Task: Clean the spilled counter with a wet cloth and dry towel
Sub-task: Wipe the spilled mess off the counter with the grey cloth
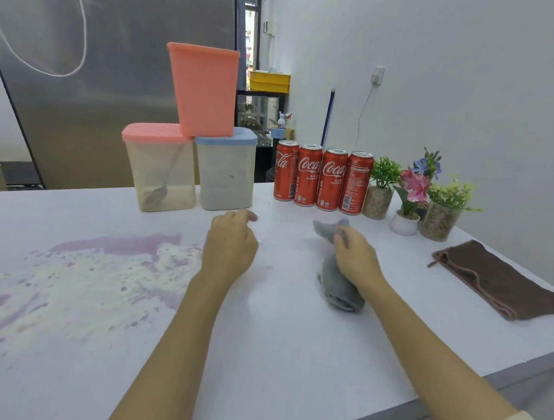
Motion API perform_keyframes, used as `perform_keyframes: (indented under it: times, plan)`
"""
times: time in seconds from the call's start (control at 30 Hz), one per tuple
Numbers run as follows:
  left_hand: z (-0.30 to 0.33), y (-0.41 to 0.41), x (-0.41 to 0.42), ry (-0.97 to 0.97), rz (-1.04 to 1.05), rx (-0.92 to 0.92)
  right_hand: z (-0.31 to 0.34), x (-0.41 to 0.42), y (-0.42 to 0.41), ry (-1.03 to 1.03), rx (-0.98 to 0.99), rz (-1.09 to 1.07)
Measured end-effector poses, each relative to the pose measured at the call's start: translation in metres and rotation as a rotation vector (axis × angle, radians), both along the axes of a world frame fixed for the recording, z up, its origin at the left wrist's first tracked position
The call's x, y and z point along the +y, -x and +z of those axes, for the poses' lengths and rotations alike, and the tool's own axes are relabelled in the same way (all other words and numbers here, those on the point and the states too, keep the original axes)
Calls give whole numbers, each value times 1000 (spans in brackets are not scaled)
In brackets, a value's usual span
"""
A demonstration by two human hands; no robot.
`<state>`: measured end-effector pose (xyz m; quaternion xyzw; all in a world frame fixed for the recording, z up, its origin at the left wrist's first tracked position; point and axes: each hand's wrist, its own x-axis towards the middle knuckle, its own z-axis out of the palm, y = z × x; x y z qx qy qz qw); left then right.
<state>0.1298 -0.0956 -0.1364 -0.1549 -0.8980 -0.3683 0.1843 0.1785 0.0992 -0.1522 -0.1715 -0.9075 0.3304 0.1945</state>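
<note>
A wide spill (71, 289) of purple liquid and whitish powder covers the left half of the white counter (282, 361). A grey cloth (339, 282) lies bunched right of centre, and my right hand (355, 257) grips it from above, fingers curled around its upper part. My left hand (232, 242) hovers at the spill's right edge, fingers loosely curled and holding nothing. A folded brown towel (500, 284) lies at the counter's right side, untouched.
Three plastic containers (190, 155) are stacked at the back, one pink one on top. Several red cola cans (322, 178) and small potted plants (417, 198) line the back right. The counter's front edge runs diagonally at lower right.
</note>
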Motion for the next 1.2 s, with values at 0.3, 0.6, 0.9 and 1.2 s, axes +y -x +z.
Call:
perform_keyframes:
  times: [0.3,0.6,0.9,1.2]
  plan:
    - [-24,10,4,126,45,79,-32,-86,-4,-327,-33,361]
    - [-23,4,2,199,54,73,-23,-49,37,-260,-157,90]
    - [-21,11,-14,92,101,30,-28,-66,-8,-298,-128,339]
    - [-18,12,-12,133,89,52,-24,-106,26,-35,7,356]
